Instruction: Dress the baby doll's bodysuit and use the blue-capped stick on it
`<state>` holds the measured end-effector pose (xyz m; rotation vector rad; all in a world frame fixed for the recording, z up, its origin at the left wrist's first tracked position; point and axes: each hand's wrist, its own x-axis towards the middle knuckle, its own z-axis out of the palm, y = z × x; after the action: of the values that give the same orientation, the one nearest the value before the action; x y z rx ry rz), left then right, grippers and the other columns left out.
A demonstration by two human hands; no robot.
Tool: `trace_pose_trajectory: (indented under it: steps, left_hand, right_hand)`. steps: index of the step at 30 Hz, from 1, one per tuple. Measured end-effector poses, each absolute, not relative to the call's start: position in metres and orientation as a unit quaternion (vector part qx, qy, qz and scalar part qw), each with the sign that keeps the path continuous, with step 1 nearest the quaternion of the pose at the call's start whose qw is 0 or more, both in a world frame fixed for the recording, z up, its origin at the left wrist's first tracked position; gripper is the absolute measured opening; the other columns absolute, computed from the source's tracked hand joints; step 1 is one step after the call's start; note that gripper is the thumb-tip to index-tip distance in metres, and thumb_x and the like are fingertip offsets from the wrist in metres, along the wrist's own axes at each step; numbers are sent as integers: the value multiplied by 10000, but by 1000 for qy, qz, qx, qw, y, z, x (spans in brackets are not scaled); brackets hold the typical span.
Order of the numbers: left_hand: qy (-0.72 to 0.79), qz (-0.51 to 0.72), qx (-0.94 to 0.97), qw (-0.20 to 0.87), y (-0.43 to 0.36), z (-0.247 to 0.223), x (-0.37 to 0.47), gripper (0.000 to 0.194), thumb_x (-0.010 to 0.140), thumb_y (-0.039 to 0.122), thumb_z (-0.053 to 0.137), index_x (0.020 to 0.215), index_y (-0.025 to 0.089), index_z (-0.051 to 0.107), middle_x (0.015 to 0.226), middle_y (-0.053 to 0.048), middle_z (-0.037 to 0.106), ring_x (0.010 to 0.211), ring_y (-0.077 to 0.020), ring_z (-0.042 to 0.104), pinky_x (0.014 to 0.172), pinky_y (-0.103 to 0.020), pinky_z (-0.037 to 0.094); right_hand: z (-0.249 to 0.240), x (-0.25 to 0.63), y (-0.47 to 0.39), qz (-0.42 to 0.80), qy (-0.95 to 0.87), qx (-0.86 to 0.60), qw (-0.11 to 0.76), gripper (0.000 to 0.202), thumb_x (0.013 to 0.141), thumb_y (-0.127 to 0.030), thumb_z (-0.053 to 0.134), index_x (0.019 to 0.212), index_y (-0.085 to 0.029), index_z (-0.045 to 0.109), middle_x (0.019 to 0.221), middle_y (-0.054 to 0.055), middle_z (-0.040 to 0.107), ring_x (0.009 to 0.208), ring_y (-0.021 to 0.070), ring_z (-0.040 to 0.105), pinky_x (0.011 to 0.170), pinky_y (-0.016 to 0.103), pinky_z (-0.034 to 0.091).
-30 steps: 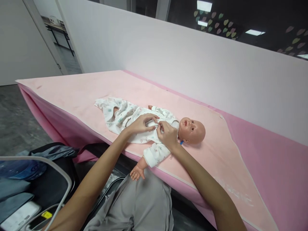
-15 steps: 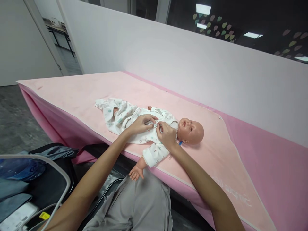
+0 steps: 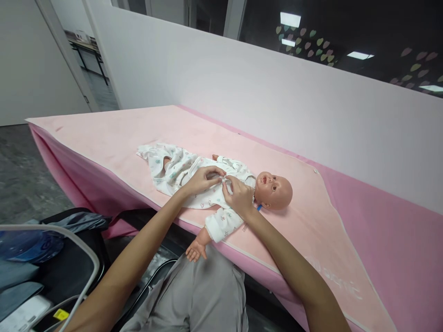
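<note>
A baby doll (image 3: 278,190) lies on its back, its bald head to the right. It wears a white printed baby outfit (image 3: 206,200), rumpled around the legs. Over the doll's chest, my left hand (image 3: 203,179) pinches a thin white tie string (image 3: 224,179) between thumb and fingertips. My right hand (image 3: 238,195) meets it from the other side, its thumb and index finger also closed on the string. Fingertips hide most of the string, so I cannot tell whether it is knotted. The doll's near arm (image 3: 203,236) hangs over the table edge.
Pink cloth (image 3: 114,133) covers the table, which borders a white partition (image 3: 214,87). At the lower left a black chair (image 3: 81,251) holds clothing, a blue-tinted plastic bottle (image 3: 31,244) and a white device (image 3: 26,316). A pale curved tube (image 3: 86,246) crosses in front.
The fingertips have shifted slightly around the white string, and the small loop seen between them before is less distinct. The doll lies as it did; the view has tilted a little.
</note>
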<state>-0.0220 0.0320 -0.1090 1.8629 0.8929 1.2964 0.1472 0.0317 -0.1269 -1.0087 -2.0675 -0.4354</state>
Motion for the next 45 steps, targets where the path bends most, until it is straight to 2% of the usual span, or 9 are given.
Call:
trace_pose_trajectory:
  steps: [7,16,19,23,26,30,34,40,45]
  left_hand:
    - [347,502,713,344,32,-109,-21,217,786,327,596,822,115,618,1016,-104,615,956,-198,577,865,-312,453]
    - [360,503,712,333,29,-109,-21,253,808,368,563,841,124,621,1012,-104,622,949,-205,578,840,-305,456]
    - [398,494,723,273,21,-111,-27,280,846,385,505,869,139,637,998,-91,632,933,-206,578,832,-306,449]
    - [455,474,741,140,6,-118,-46,245,838,372,515,885,179,657,1012,-63,636,979,-218,554,907,-344,405]
    - [441,458,762,123,-2,-124,-60,241,806,362,563,943,188,659,1040,-60,633,1029,-224,536,947,-349,384]
    - [433,455,767,130,-4,-127,-66,298,764,346,615,1017,190,645,1062,-56,629,1059,-228,525,962,-341,380]
    - [450,475,741,147,-4,-129,-64,277,795,341,572,1004,176,646,1049,-68,629,1031,-224,542,928,-335,411]
    - [435,490,737,164,-4,-130,-66,244,806,318,560,977,176,661,1022,-71,635,990,-212,558,897,-323,427]
    - [424,471,761,139,-1,-130,-66,228,811,309,548,959,191,676,1017,-60,643,1004,-213,551,936,-338,390]
  right_hand:
    - [-128,148,33,-167,-819,-385,391,249,862,-298,432,1008,-184,599,739,2,629,598,64,531,564,214,276]
    - [-127,148,33,-170,-821,-394,376,275,900,-320,395,984,-169,608,716,15,621,592,58,524,549,210,268]
    - [-127,148,34,-167,-816,-406,377,282,910,-340,396,952,-166,614,730,18,630,603,56,538,542,210,272]
    - [-127,149,34,-192,-818,-393,374,283,918,-350,387,945,-178,611,772,18,635,633,60,545,551,215,279]
    - [-124,147,31,-229,-846,-351,330,263,922,-322,378,1004,-203,597,761,15,611,623,63,516,544,230,266]
    - [-121,142,27,-262,-894,-257,258,235,920,-222,354,962,-217,585,981,25,599,759,65,514,584,214,284]
    - [-117,139,24,-255,-908,-231,240,216,908,-212,372,844,-198,578,1241,20,503,880,88,489,622,198,312]
    - [-116,137,21,-267,-902,-247,230,209,898,-232,403,991,-239,590,1214,-2,537,818,106,489,603,220,332]
    - [-120,137,23,-264,-899,-249,244,228,901,-251,401,1019,-238,596,1196,19,547,829,106,496,623,224,344]
